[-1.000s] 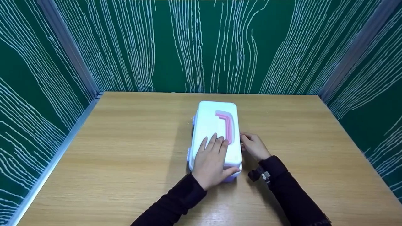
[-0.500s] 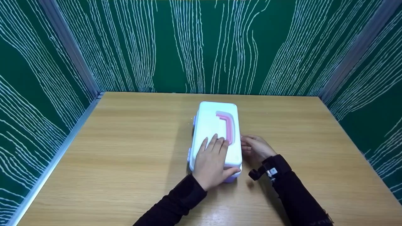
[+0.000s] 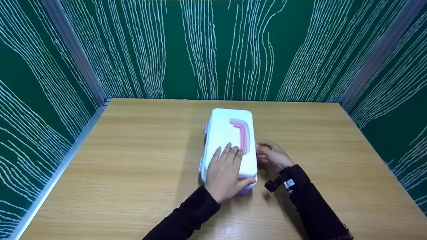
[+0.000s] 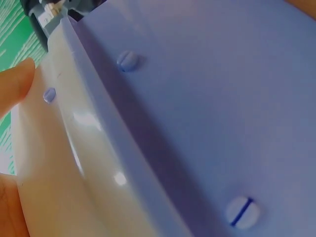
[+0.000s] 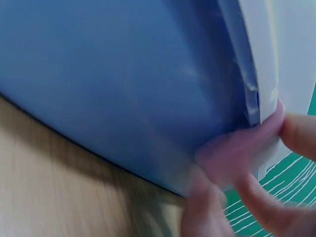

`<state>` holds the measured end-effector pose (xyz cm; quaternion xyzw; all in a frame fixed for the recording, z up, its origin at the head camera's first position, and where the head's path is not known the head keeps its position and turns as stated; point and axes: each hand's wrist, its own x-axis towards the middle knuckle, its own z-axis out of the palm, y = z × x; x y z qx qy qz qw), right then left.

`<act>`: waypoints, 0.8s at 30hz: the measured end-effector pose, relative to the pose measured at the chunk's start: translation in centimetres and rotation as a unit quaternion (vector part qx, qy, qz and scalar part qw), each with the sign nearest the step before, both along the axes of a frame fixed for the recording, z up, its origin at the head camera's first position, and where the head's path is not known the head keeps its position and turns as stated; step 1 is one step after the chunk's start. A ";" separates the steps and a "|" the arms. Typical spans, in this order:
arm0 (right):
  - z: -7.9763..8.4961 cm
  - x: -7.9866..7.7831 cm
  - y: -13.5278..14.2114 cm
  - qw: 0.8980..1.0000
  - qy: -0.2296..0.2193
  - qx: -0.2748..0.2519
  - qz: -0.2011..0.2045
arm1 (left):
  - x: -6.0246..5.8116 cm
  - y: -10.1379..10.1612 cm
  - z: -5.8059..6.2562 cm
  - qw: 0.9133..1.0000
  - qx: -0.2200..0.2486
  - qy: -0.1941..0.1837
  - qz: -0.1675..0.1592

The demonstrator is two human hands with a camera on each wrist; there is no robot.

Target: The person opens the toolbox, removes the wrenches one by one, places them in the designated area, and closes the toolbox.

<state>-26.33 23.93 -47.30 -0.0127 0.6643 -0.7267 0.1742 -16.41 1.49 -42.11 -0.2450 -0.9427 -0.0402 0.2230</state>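
A storage box with a white lid, a pink carrying handle and a bluish-purple body stands lengthwise on the table. My left hand lies flat on the lid's near half, fingers straight, the thumb reaching over toward the near right corner. At the box's right side, my right hand pinches a pink latch, thumb at its upper edge and fingers below. The latch sits at the lid's rim in the right wrist view. In the head view the box hides the latch and some fingertips.
The wooden table extends around the box. Purple hinges stick out along the box's left side. Green panels with white wavy lines enclose the table at the back and both sides, with grey frame posts at the corners.
My right hand has shifted slightly to the right, and its fingers have changed position at the box's side. The left hand stays on the lid and the box keeps its place.
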 end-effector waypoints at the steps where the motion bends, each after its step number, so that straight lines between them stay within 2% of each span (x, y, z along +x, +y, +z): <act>1: -0.1 -0.1 0.0 1.000 0.004 0.012 -0.007 | 0.0 0.0 0.0 1.000 -0.002 0.002 0.001; 5: 1.2 0.5 -0.5 0.995 0.027 0.089 -0.032 | 0.0 0.0 -0.1 1.000 -0.004 0.009 0.004; 8: 2.2 1.0 -0.8 0.991 0.036 0.122 -0.039 | 0.0 0.0 -0.1 1.000 -0.005 0.012 0.003; 15: 3.9 1.6 -0.5 0.991 0.023 0.125 -0.052 | -0.1 0.1 -0.2 1.000 0.010 0.023 -0.004; 24: 4.6 1.8 -0.4 0.992 0.033 0.110 -0.051 | 0.0 0.0 0.0 1.000 0.003 -0.010 0.001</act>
